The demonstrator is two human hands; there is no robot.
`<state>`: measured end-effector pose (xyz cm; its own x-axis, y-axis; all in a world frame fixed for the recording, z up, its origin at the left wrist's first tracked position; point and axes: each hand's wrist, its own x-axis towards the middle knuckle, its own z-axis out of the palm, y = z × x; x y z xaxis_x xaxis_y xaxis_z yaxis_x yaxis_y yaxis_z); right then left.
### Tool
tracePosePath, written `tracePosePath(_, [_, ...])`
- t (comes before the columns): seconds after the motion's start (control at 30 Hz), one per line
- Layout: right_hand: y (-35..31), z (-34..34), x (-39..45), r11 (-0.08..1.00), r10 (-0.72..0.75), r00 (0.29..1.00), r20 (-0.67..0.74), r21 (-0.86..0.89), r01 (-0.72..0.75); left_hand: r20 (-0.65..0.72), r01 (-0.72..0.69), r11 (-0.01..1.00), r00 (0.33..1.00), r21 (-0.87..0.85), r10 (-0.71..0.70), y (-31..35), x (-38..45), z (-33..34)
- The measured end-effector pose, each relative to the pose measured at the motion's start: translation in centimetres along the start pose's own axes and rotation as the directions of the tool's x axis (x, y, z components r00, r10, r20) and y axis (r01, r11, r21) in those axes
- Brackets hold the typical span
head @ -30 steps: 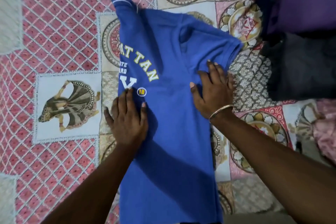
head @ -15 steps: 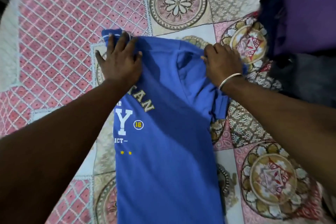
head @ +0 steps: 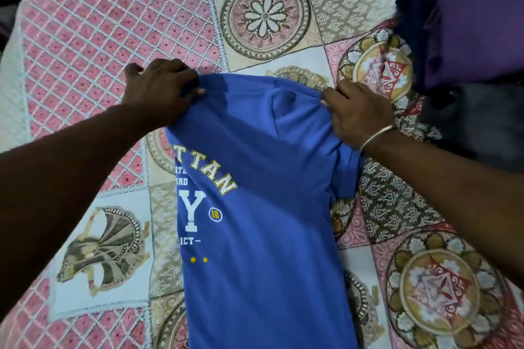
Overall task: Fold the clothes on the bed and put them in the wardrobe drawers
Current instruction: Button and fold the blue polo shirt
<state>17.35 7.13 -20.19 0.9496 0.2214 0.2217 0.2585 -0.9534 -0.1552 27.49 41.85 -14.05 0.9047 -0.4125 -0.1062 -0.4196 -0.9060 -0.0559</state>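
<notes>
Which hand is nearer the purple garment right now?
Right. The right hand grips the blue shirt's top corner just left of the purple garment; the left hand holds the opposite corner, farther away.

Home bedroom: bed w/ patchwork bedspread, clothes pile at edge.

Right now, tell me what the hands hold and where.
Both grip the blue T-shirt at its top edge: left hand at the left corner, right hand at the right shoulder.

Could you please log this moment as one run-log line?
left hand: gripping blue T-shirt top edge | right hand: gripping its shoulder | shirt: half-folded on bed | drawers: not in view
</notes>
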Motion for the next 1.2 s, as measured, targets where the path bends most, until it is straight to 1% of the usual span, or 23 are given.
tracePosePath(0.07, [0.3, 0.0, -0.4, 0.996, 0.070, 0.998, -0.011, -0.061, -0.070, -0.093, 0.015, 1.000, 0.996, 0.011, -0.014, -0.2, 0.3, -0.1])
tracePosePath(0.13, [0.7, 0.0, -0.8, 0.982, 0.140, 0.988, -0.063, -0.118, -0.147, -0.179, 0.107, 0.994, 0.978, 0.012, -0.104, -0.2, 0.4, 0.0])
tracePosePath(0.17, [0.7, 0.0, -0.9, 0.973, 0.175, 0.981, -0.080, -0.139, -0.185, -0.179, 0.166, 0.986, 0.970, 0.006, -0.162, -0.1, 0.6, 0.0])
tracePosePath(0.23, [0.5, 0.4, -1.2, 0.956, 0.224, 0.970, -0.099, -0.173, -0.238, -0.097, 0.267, 0.964, 0.959, 0.014, -0.265, 0.3, 1.2, 0.3])
tracePosePath(0.3, [0.4, 0.8, -1.5, 0.937, 0.275, 0.954, -0.119, -0.190, -0.293, -0.018, 0.314, 0.949, 0.950, 0.040, -0.313, 1.1, 2.0, 0.7])
tracePosePath(0.37, [0.3, 1.3, -1.7, 0.919, 0.319, 0.934, -0.161, -0.187, -0.347, 0.000, 0.333, 0.943, 0.943, 0.015, -0.333, 1.8, 2.3, 1.1])
tracePosePath(0.43, [0.3, 1.7, -1.6, 0.912, 0.330, 0.927, -0.176, -0.195, -0.362, -0.033, 0.356, 0.933, 0.933, -0.061, -0.358, 2.4, 2.2, 1.0])
tracePosePath(0.5, [0.4, 2.0, -1.5, 0.913, 0.331, 0.930, -0.160, -0.193, -0.358, -0.139, 0.335, 0.931, 0.925, -0.147, -0.354, 3.2, 0.6, 0.7])
tracePosePath(0.57, [0.5, 2.2, -1.5, 0.915, 0.338, 0.930, -0.145, -0.181, -0.361, -0.289, 0.227, 0.964, 0.921, -0.141, -0.259, 4.7, -2.1, 0.8])
tracePosePath(0.6, [0.6, 2.3, -1.5, 0.913, 0.340, 0.929, -0.147, -0.185, -0.363, -0.324, 0.187, 0.972, 0.919, -0.139, -0.223, 5.7, -3.7, 1.3])
tracePosePath(0.63, [0.6, 2.4, -1.6, 0.911, 0.339, 0.928, -0.152, -0.195, -0.365, -0.290, 0.185, 0.969, 0.930, -0.162, -0.226, 6.5, -5.1, 1.9])
tracePosePath(0.67, [0.6, 2.5, -1.6, 0.908, 0.333, 0.929, -0.162, -0.209, -0.362, -0.203, 0.231, 0.952, 0.941, -0.201, -0.271, 7.0, -6.2, 2.6])
tracePosePath(0.73, [0.6, 2.7, -1.6, 0.906, 0.321, 0.930, -0.178, -0.228, -0.357, -0.006, 0.359, 0.897, 0.928, -0.257, -0.373, 7.2, -7.0, 4.3])
tracePosePath(0.77, [0.7, 2.8, -1.5, 0.906, 0.318, 0.930, -0.183, -0.230, -0.355, 0.047, 0.387, 0.884, 0.920, -0.261, -0.389, 6.9, -6.7, 4.9])
tracePosePath(0.97, [0.9, 3.0, -1.4, 0.909, 0.311, 0.931, -0.192, -0.225, -0.351, 0.179, 0.394, 0.883, 0.917, -0.257, -0.357, 5.4, -5.2, 5.3])
tracePosePath(1.03, [0.9, 3.0, -1.5, 0.911, 0.304, 0.933, -0.193, -0.226, -0.344, 0.192, 0.403, 0.879, 0.912, -0.256, -0.362, 5.5, -5.1, 4.7])
tracePosePath(1.07, [0.9, 3.1, -1.4, 0.912, 0.296, 0.933, -0.202, -0.230, -0.339, 0.172, 0.411, 0.874, 0.910, -0.260, -0.376, 5.8, -5.1, 4.3])
tracePosePath(1.13, [1.1, 3.2, -1.5, 0.911, 0.289, 0.931, -0.224, -0.235, -0.339, 0.071, 0.392, 0.868, 0.918, -0.304, -0.390, 7.3, -6.2, 3.5])
tracePosePath(1.2, [1.1, 3.5, -1.6, 0.909, 0.283, 0.927, -0.245, -0.241, -0.341, -0.021, 0.295, 0.880, 0.945, -0.373, -0.326, 9.5, -8.4, 3.5])
